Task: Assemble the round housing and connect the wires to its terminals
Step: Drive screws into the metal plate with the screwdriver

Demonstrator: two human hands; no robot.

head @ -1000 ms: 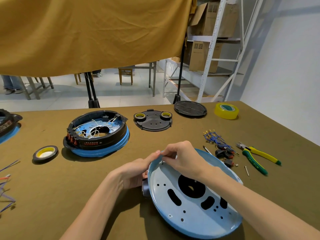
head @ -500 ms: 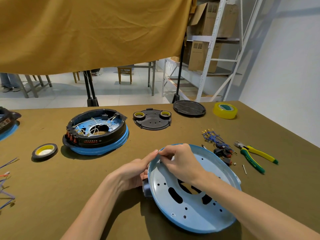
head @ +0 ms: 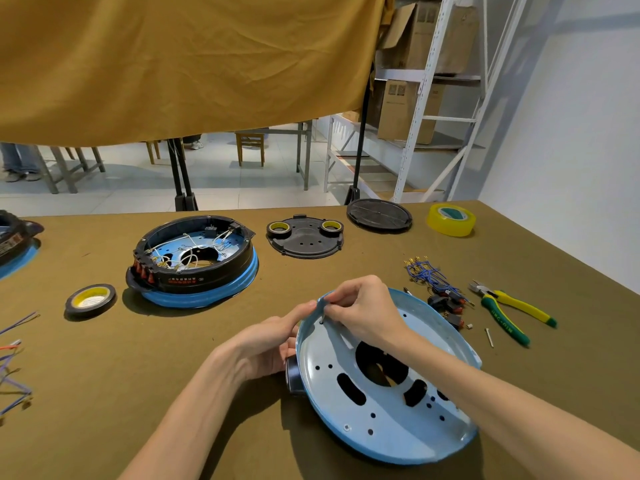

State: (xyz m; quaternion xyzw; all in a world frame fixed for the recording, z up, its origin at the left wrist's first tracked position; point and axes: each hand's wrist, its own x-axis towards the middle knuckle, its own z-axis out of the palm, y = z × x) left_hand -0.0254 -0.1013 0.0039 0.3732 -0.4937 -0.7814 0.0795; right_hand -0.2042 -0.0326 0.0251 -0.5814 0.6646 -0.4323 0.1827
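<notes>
A round blue housing plate (head: 377, 420) with several cut-outs stands tilted on the table in front of me. My left hand (head: 266, 344) grips its upper left rim, thumb on the edge and fingers behind, beside a black part (head: 293, 377) on the underside. My right hand (head: 363, 310) reaches over the rim and pinches a small screw at a hole near the top edge. A bundle of blue wires with gold terminals (head: 427, 273) lies to the right. A wired black-and-blue housing (head: 194, 261) sits at the back left.
Yellow-green pliers (head: 509, 311), small black parts (head: 446, 306) and loose screws (head: 489, 337) lie to the right. A black plate carrying two tape rolls (head: 304, 235), a black lid (head: 379, 215), clear yellow tape (head: 450, 220) and a black tape roll (head: 90, 299) sit around. Loose wires (head: 14, 375) lie left.
The plate has tipped up a little more toward me. Both hands stay at its upper rim, the right fingers still working the small screw at the hole.
</notes>
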